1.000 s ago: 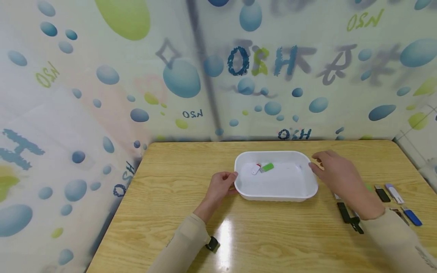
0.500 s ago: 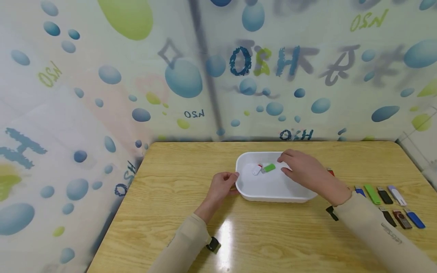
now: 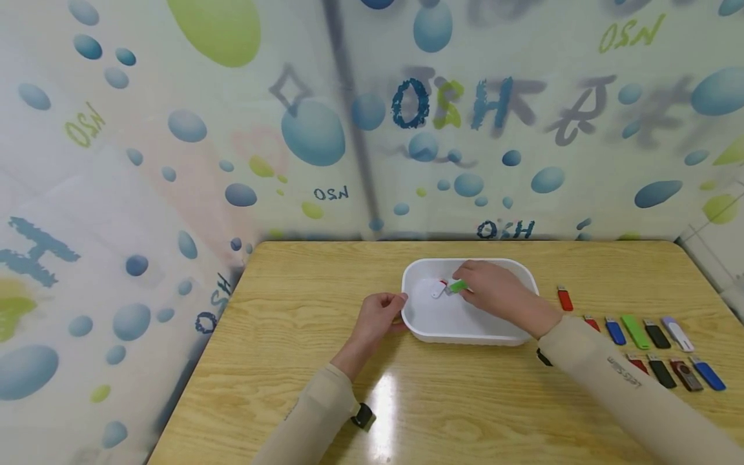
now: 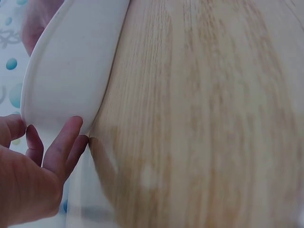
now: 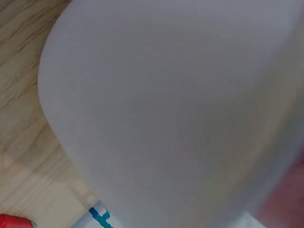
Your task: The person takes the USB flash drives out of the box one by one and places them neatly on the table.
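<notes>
A white plastic tray [image 3: 407, 323] stands on the wooden table. My left hand [image 3: 374, 316] pinches its left rim; in the left wrist view the thumb lies at the rim and the other fingers touch the outer wall. Inside the tray lie a green USB stick [image 3: 458, 286] and a white and red USB stick [image 3: 438, 289]. My right hand [image 3: 500, 290] reaches in over the right side, its thumb and fingertips spread on either side of the green stick. Whether they touch it is unclear. The right wrist view mostly holds the tray's blurred white wall [image 5: 142, 95].
To the tray's right lies a single red USB stick [image 3: 565, 298]. Beyond it are two rows of USB sticks, among them a green one [image 3: 635, 332], a brown one [image 3: 686, 374] and a blue one [image 3: 708, 373]. A patterned cloth [image 3: 314, 129] hangs behind the table [image 3: 279, 310].
The right hand has moved left, from beside the tray's right rim to the green USB stick inside. The left hand has stayed on the left rim.
</notes>
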The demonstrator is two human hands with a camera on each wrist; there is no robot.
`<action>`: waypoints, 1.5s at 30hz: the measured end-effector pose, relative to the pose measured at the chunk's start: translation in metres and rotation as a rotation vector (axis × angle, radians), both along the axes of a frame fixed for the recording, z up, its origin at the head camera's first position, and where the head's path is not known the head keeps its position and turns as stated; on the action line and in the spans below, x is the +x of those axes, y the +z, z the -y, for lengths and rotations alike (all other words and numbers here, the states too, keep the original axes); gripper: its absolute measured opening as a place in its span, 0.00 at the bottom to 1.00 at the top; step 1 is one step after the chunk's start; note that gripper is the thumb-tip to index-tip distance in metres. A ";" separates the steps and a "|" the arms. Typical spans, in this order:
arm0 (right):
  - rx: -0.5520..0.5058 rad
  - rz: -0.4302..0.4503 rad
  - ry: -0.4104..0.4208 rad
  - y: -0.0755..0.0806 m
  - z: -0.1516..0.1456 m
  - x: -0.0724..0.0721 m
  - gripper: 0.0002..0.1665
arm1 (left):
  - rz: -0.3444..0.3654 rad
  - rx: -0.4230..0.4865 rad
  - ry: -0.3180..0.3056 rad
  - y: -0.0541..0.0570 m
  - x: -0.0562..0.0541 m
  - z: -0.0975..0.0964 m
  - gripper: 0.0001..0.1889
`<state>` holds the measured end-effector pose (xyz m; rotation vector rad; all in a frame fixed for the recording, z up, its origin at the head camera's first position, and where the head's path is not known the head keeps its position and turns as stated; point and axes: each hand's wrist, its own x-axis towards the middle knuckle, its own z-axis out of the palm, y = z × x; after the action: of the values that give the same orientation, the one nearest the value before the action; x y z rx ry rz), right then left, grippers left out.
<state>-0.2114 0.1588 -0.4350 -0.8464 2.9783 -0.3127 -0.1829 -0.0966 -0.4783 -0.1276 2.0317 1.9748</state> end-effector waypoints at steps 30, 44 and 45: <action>0.027 -0.017 0.018 -0.026 0.009 -0.011 0.10 | 0.011 -0.016 0.005 -0.001 -0.001 -0.001 0.21; 0.094 -0.031 0.003 -0.027 0.007 -0.012 0.03 | 0.006 -0.027 0.023 -0.001 -0.002 -0.003 0.20; 0.093 -0.025 0.003 -0.027 0.007 -0.012 0.03 | 0.005 -0.028 0.023 -0.002 -0.002 -0.003 0.20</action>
<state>-0.2238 0.1523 -0.4622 -0.8519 2.9873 -0.1628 -0.1847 -0.0940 -0.4799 -0.1632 2.0642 1.9578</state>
